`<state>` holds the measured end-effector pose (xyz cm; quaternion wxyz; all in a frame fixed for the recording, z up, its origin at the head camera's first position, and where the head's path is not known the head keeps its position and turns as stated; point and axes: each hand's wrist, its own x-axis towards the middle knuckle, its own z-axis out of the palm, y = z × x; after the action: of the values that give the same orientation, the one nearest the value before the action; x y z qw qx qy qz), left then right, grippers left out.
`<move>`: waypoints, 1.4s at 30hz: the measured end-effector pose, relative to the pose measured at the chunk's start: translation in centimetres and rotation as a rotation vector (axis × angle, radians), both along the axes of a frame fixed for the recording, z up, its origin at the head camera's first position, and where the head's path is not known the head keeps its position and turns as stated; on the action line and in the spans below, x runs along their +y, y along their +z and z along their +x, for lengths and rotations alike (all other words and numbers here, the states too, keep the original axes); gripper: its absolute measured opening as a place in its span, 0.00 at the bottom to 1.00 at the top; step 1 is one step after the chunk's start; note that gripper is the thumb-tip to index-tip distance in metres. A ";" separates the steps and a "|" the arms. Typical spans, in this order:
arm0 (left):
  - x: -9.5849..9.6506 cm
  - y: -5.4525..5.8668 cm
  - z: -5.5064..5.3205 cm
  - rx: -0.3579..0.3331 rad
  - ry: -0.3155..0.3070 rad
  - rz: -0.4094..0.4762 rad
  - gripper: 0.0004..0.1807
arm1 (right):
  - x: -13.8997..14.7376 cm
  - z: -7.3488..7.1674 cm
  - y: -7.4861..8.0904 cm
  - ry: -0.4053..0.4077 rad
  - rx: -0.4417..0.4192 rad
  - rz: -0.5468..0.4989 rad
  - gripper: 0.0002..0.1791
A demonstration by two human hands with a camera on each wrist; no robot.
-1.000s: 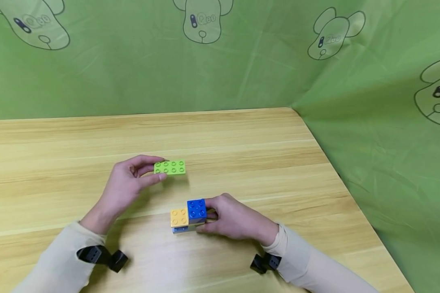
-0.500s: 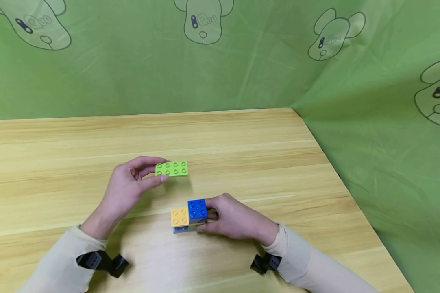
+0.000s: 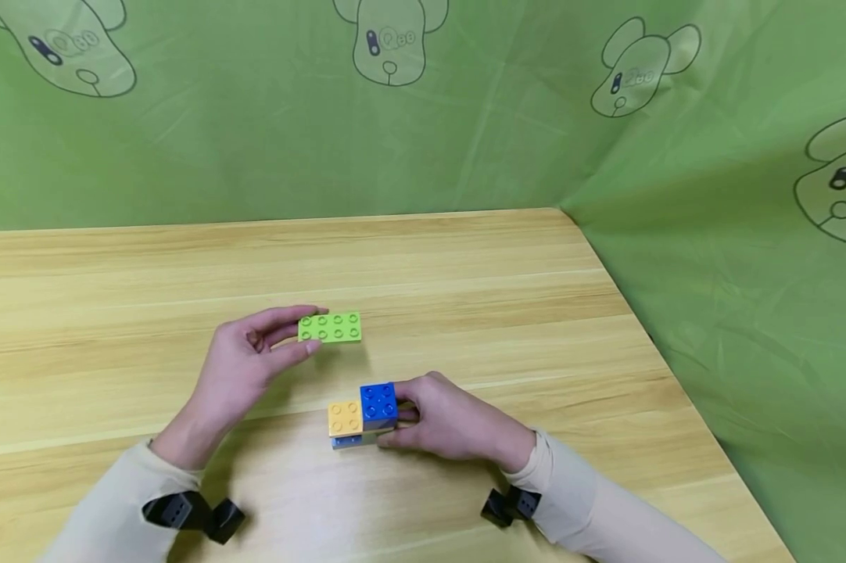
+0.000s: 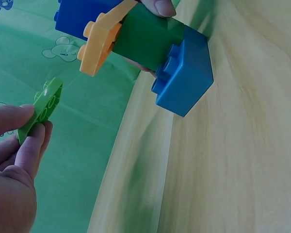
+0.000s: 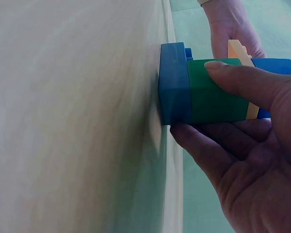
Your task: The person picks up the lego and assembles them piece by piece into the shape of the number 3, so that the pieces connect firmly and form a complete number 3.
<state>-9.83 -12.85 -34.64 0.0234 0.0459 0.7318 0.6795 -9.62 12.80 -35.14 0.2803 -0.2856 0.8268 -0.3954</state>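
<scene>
My left hand [image 3: 243, 356] pinches a thin lime-green building plate [image 3: 330, 328] between thumb and fingers, studs up and raised over the table. Nearer and to the right, my right hand [image 3: 451, 418] grips a brick stack from its right side. A dark blue brick [image 3: 378, 404] tops the stack, on the right half of a light-orange plate [image 3: 345, 417]. Below that plate sits a green brick [image 4: 148, 36], and a lighter blue brick [image 4: 186, 75] forms the base with some studs exposed. The right thumb [image 5: 228, 77] presses the green brick; the other fingers reach beneath the far side.
Both hands work over a wood-grain table [image 3: 465, 305]. Green cloth [image 3: 268, 141] printed with animal-head outlines hangs behind it and along its right edge. Black cameras are strapped to the left sleeve [image 3: 116, 508] and the right sleeve [image 3: 585, 489].
My left hand has shifted slightly toward me, and the lime-green plate sits a little nearer and further right. The right hand and the stack stay in place.
</scene>
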 end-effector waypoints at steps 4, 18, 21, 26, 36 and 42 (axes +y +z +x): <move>-0.1 0.0 0.3 0.007 0.003 0.001 0.23 | 0.0 0.1 0.0 0.002 0.004 0.002 0.16; -0.2 0.1 1.0 0.027 0.014 -0.021 0.23 | -0.1 0.1 0.1 -0.001 0.016 0.020 0.15; -0.2 0.1 1.1 0.030 0.015 -0.008 0.23 | -0.1 0.1 0.1 -0.002 0.015 0.021 0.15; -0.2 0.1 1.2 0.054 0.039 0.003 0.22 | -0.2 0.1 0.1 -0.003 0.012 0.010 0.15; -0.1 0.3 1.5 0.085 0.044 0.005 0.20 | -0.1 0.0 0.1 0.005 0.020 0.002 0.16; -0.1 0.4 1.5 0.108 0.033 0.010 0.20 | -0.1 0.0 0.1 0.001 0.019 0.010 0.16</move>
<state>-8.30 -12.92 -34.20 -0.0277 0.0706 0.7292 0.6801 -9.62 12.72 -35.01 0.2740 -0.2885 0.8312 -0.3883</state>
